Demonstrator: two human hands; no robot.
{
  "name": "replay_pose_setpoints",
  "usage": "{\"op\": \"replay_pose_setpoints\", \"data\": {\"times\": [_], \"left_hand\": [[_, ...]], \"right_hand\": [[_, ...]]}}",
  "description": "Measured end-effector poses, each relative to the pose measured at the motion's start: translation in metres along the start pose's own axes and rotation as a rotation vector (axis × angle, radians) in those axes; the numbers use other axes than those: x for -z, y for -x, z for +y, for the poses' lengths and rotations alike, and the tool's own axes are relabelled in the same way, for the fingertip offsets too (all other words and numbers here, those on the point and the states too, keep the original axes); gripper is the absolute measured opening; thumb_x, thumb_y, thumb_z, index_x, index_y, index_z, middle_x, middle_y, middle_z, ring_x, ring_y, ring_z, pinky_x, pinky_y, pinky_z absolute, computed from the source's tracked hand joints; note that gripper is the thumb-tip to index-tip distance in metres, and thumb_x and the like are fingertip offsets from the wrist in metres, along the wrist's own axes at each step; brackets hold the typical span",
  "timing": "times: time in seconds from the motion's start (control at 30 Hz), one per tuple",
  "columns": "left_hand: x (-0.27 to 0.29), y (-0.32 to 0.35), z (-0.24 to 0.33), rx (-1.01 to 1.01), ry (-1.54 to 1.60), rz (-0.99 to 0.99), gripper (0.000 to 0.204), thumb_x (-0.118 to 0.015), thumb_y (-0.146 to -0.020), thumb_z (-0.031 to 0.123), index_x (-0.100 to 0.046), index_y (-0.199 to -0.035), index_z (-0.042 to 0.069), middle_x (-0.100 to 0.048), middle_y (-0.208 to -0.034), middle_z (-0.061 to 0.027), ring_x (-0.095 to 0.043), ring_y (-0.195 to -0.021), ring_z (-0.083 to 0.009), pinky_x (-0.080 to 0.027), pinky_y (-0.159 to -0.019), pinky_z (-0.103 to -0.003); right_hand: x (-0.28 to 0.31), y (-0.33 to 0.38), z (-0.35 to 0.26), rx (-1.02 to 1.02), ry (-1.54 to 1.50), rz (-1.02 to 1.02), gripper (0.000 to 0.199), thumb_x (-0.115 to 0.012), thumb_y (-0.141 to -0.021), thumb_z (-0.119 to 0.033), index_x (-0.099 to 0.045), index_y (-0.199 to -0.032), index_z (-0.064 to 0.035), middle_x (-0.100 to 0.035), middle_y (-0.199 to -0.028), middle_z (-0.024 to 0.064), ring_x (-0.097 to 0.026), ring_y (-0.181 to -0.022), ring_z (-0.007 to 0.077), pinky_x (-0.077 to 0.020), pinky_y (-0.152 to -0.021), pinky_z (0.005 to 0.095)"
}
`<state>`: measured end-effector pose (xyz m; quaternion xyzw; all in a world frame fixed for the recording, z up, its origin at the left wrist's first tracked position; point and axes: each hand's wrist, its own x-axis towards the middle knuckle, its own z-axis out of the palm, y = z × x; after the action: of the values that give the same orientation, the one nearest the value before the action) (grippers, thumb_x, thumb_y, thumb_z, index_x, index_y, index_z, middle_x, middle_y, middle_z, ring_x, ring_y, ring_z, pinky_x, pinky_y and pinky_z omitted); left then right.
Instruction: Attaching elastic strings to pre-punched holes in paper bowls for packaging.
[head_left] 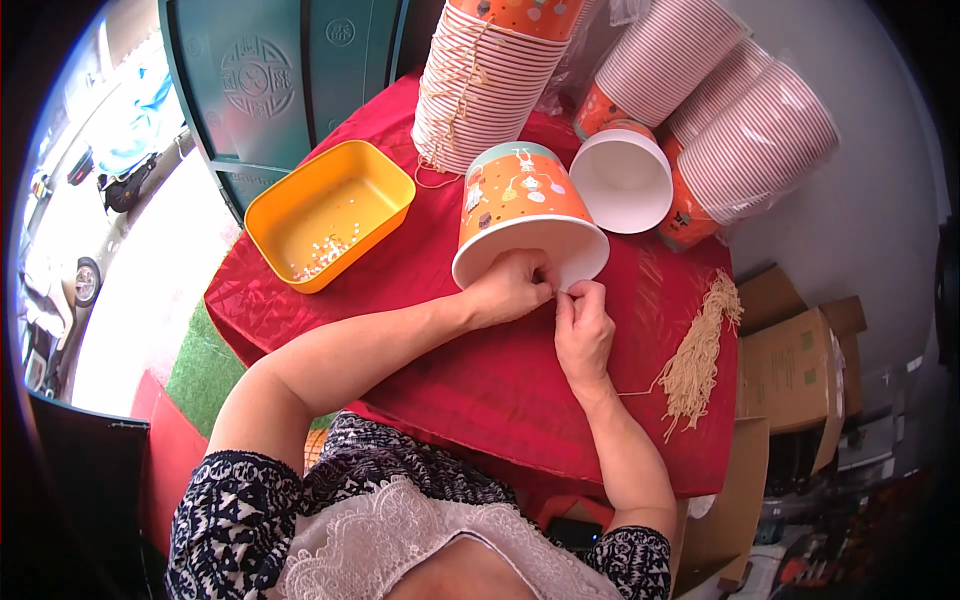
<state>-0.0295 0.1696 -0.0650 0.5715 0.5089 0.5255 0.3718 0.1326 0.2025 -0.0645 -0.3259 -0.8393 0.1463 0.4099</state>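
An orange paper bucket (522, 196) with printed figures, a pale green base and a white rim lies tipped on the red-covered table, its mouth toward me. My left hand (513, 287) reaches into the mouth at the near rim, fingers curled and pinched. Just outside that rim, my right hand (584, 325) is closed too, thumb against forefinger, its tips meeting the left's. Whatever is between the fingertips is too small to make out. A bundle of cream strings (705, 355) lies right of my right forearm, one loose strand running toward the wrist.
A yellow plastic tub (380, 221) with small white bits stands left. Behind rise a tall stack of paper buckets (485, 85) with strings hanging, a white-lined bucket (622, 182), and several bagged stacks (755, 140). Cardboard boxes (790, 370) sit beyond the right table edge.
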Motion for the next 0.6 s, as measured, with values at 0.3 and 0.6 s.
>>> {"op": "replay_pose_setpoints", "data": {"times": [0.3, 0.6], "left_hand": [[0.0009, 0.0025, 0.0044, -0.004, -0.040, 0.011, 0.011, -0.060, -0.077, 0.006, -0.066, -0.081, -0.003, -0.067, -0.080, -0.0138, -0.064, -0.075, -0.0224, -0.051, -0.069, -0.035], [0.0004, 0.0010, 0.0022, 0.007, -0.023, -0.021, 0.006, -0.062, -0.085, 0.004, -0.064, -0.084, -0.001, -0.062, -0.075, -0.0038, -0.055, -0.061, -0.0092, -0.045, -0.053, -0.026]], "right_hand": [[-0.0013, -0.0026, 0.0102, 0.138, 0.085, 0.055, 0.014, -0.067, -0.086, -0.003, -0.054, -0.090, -0.0023, -0.064, -0.076, 0.0141, -0.065, -0.065, 0.0336, -0.0518, -0.054, 0.0409], [-0.0003, -0.0071, 0.0109, 0.256, 0.151, 0.105, 0.011, -0.069, -0.084, -0.002, -0.060, -0.089, -0.0019, -0.064, -0.079, 0.0121, -0.065, -0.066, 0.0309, -0.0534, -0.055, 0.0377]]}}
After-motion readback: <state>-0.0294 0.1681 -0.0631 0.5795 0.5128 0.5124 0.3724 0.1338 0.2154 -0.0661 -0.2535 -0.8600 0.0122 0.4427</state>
